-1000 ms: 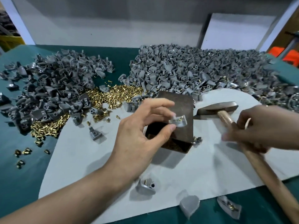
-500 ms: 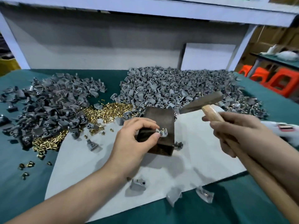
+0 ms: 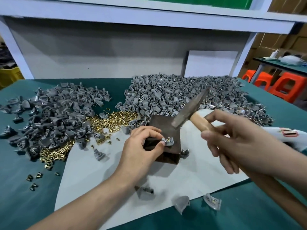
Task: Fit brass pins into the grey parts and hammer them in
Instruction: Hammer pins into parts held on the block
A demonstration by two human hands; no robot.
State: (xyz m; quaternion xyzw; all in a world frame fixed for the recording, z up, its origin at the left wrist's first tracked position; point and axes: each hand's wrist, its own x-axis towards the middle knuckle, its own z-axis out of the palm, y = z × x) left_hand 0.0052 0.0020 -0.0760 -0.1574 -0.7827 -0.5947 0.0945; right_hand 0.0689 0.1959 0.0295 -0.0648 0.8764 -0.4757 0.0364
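Note:
A small grey part (image 3: 167, 141) with a brass pin (image 3: 168, 139) standing up in it sits on a dark metal block (image 3: 163, 128). My left hand (image 3: 141, 151) pinches the part between thumb and fingers and steadies it on the block. My right hand (image 3: 232, 141) grips the wooden handle of a hammer (image 3: 191, 107), whose steel head hangs tilted above the block, up and right of the part. Loose brass pins (image 3: 114, 118) lie in a spread left of the block.
A heap of grey parts (image 3: 49, 117) lies at the left and a larger heap (image 3: 174, 95) behind the block. The block stands on a white sheet (image 3: 103, 176) over a green table (image 3: 21, 188). A few loose parts (image 3: 181, 203) lie near the front edge. Orange stools (image 3: 287, 87) stand at the far right.
My left hand has set the grey part down on the block. My right hand has raised the hammer, so its head now tilts above the block. The view has tipped upward.

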